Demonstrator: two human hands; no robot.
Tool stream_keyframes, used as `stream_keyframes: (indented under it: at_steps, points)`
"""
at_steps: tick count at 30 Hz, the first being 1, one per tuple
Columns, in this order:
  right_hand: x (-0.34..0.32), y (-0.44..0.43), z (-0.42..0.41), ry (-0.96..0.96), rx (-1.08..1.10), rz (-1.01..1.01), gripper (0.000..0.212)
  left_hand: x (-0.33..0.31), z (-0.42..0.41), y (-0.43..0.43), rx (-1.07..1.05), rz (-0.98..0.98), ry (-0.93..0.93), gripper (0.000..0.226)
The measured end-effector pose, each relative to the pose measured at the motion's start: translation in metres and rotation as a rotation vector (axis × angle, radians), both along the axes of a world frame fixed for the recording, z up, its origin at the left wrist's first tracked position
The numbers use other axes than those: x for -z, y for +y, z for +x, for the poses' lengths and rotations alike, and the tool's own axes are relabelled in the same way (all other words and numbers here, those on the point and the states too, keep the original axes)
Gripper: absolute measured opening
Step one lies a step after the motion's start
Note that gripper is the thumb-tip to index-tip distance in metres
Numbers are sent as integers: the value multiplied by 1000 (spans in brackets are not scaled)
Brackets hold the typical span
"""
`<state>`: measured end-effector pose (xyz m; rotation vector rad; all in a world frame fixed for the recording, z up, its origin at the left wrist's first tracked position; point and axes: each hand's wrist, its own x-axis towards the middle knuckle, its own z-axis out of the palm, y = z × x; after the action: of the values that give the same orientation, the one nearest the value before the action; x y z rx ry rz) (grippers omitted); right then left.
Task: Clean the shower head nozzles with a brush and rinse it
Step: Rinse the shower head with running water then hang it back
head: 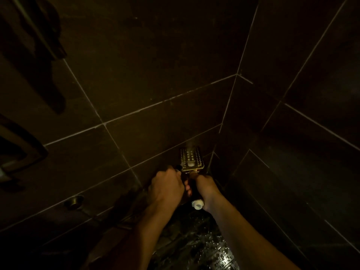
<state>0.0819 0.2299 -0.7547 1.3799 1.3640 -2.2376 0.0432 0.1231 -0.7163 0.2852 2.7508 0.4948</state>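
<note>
Very dark tiled shower corner. Right hand (206, 189) is closed around the handle of a rectangular shower head (191, 159), nozzle face turned up toward the camera, held low near where the two dark tile walls (155, 78) meet. White threaded end (197, 204) of the handle sticks out below the right wrist. Left hand (166, 189) is curled closed just beside the head's left edge, gripping a small dark object (178, 168), too dim to identify. Wet floor (214, 248) glistens below the forearms. Round metal fitting (75, 201) on the left wall. No readable writing or labels.
</note>
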Motion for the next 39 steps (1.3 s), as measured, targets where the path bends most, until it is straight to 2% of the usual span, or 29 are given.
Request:
stream_keyframes:
  at_steps: [4, 22, 27, 32, 39]
  points:
    - [1, 2, 2, 18, -13, -36, 22, -2, -12, 0, -66, 34, -21, 29]
    - [4, 17, 5, 68, 39, -45, 22, -6, 1, 11, 91, 83, -38, 26]
    - [5, 17, 7, 43, 29, -61, 23, -6, -3, 5, -7, 89, -11, 28]
    - [4, 11, 4, 35, 25, -45, 23, -6, 5, 2, 66, 98, 14, 27]
    - [-8, 8, 9, 26, -21, -46, 27, -9, -5, -16, 10, 116, 31, 27]
